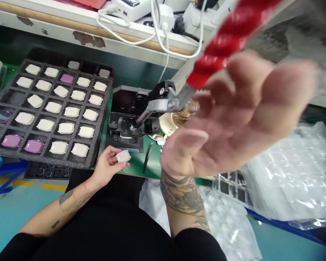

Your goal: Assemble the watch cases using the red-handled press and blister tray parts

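Note:
Between the thumb and fingers of my left hand [108, 165] is a small cream-white watch-shaped case [123, 156], held just in front of a black toggle press [134, 123]. My right hand [233, 112] is raised close to the camera, palm showing and fingers apart, slightly blurred. It is beside the red spiral-grip handle [220, 47] of the press; whether the fingertips touch the grip I cannot tell. Another pale piece [125, 136] partly shows under the press head. Black tweezers [147, 158] lie on the green bench to the right of the press.
At the left, a dark foam tray [96, 141] holds many cream cases and a few purple ones [34, 146]. A small fan [183, 116] stands behind my right hand. White cables [163, 40] hang from the shelf. Clear plastic blister packs [296, 170] are stacked at the right.

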Action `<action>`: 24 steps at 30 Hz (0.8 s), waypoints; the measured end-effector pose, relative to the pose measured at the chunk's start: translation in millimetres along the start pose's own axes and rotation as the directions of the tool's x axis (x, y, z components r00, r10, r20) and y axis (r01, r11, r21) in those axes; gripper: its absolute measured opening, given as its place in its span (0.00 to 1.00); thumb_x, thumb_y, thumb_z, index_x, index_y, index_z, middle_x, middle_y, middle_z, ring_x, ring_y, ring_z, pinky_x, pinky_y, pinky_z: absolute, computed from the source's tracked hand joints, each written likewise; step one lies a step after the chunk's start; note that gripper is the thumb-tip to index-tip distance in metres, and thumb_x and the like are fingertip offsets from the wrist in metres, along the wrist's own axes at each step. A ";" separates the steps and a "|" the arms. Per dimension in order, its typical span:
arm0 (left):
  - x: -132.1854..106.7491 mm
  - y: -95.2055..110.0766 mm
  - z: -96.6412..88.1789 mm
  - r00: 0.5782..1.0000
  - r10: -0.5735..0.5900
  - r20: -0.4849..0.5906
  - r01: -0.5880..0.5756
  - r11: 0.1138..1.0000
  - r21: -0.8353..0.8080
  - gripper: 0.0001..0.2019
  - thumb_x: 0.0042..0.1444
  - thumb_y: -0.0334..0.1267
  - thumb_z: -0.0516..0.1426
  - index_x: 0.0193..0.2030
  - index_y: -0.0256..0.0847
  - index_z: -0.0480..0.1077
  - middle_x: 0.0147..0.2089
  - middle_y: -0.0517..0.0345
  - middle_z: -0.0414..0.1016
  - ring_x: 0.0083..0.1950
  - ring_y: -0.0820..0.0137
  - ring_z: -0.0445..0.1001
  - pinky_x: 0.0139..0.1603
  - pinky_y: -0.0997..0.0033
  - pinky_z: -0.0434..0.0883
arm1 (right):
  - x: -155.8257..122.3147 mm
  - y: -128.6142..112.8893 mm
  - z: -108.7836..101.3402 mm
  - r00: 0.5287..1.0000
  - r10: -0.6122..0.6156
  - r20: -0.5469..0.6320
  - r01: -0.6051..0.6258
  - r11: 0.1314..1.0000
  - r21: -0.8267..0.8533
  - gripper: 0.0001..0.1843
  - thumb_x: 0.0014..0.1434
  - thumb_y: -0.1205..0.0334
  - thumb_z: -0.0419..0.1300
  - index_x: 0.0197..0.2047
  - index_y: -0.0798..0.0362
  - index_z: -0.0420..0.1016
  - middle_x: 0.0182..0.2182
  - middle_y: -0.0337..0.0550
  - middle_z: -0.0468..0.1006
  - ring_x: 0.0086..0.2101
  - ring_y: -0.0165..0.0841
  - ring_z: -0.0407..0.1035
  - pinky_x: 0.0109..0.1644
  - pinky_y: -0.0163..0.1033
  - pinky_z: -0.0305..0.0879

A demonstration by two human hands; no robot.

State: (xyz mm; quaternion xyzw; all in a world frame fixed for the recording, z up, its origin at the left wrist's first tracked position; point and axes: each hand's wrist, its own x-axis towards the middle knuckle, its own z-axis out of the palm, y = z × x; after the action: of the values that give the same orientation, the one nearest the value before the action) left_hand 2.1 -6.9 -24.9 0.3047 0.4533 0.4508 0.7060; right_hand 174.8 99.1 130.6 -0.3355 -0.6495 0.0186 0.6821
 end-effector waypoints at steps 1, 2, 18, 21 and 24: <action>-3.9 0.5 -0.9 1.000 0.006 0.019 -0.007 0.999 0.035 0.23 0.59 0.40 0.75 0.52 0.37 0.68 0.51 0.46 0.84 0.48 0.62 0.87 0.42 0.70 0.83 | -15.6 -0.1 -3.6 0.997 0.000 -0.079 0.002 1.000 0.030 0.24 0.76 0.53 0.60 0.69 0.52 0.75 0.53 0.46 0.80 0.51 0.31 0.81 0.54 0.37 0.79; -8.5 1.3 -2.2 0.999 0.022 0.037 -0.026 0.996 0.089 0.21 0.61 0.40 0.73 0.53 0.37 0.70 0.53 0.46 0.83 0.51 0.62 0.87 0.46 0.70 0.83 | -35.4 1.5 -8.7 0.994 -0.023 -0.109 0.029 0.998 0.052 0.20 0.75 0.57 0.59 0.66 0.51 0.77 0.47 0.45 0.82 0.45 0.30 0.80 0.50 0.37 0.79; -31.7 10.7 -7.1 0.724 0.567 0.393 -0.541 0.114 0.833 0.20 0.71 0.34 0.60 0.67 0.31 0.72 0.56 0.39 0.79 0.55 0.57 0.82 0.54 0.62 0.83 | -162.2 52.0 -16.4 0.634 0.363 0.683 -0.017 0.889 -0.457 0.16 0.77 0.62 0.54 0.57 0.56 0.81 0.50 0.51 0.84 0.51 0.37 0.78 0.57 0.43 0.76; -12.7 8.0 1.2 0.710 0.590 0.384 -0.418 -0.086 0.904 0.24 0.74 0.32 0.55 0.74 0.27 0.66 0.64 0.35 0.78 0.53 0.58 0.85 0.47 0.64 0.84 | -157.7 38.4 -51.4 0.686 0.445 0.575 -0.183 0.871 -0.456 0.20 0.77 0.61 0.55 0.66 0.55 0.78 0.59 0.53 0.81 0.58 0.35 0.77 0.64 0.41 0.73; 20.8 11.4 13.6 0.785 0.515 0.344 -0.298 -0.172 0.939 0.24 0.74 0.29 0.51 0.73 0.31 0.68 0.69 0.35 0.75 0.42 0.62 0.85 0.37 0.62 0.82 | -157.5 36.1 -88.8 0.766 0.490 0.416 -0.246 0.821 -0.515 0.24 0.76 0.58 0.57 0.69 0.55 0.77 0.63 0.54 0.80 0.60 0.38 0.77 0.67 0.43 0.70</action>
State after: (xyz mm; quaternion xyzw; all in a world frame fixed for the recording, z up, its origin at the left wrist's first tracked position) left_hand 14.2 16.4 -17.4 0.7953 0.5615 0.2205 0.0598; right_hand 244.9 15.9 -18.3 -0.5829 -0.7182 0.1039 0.3657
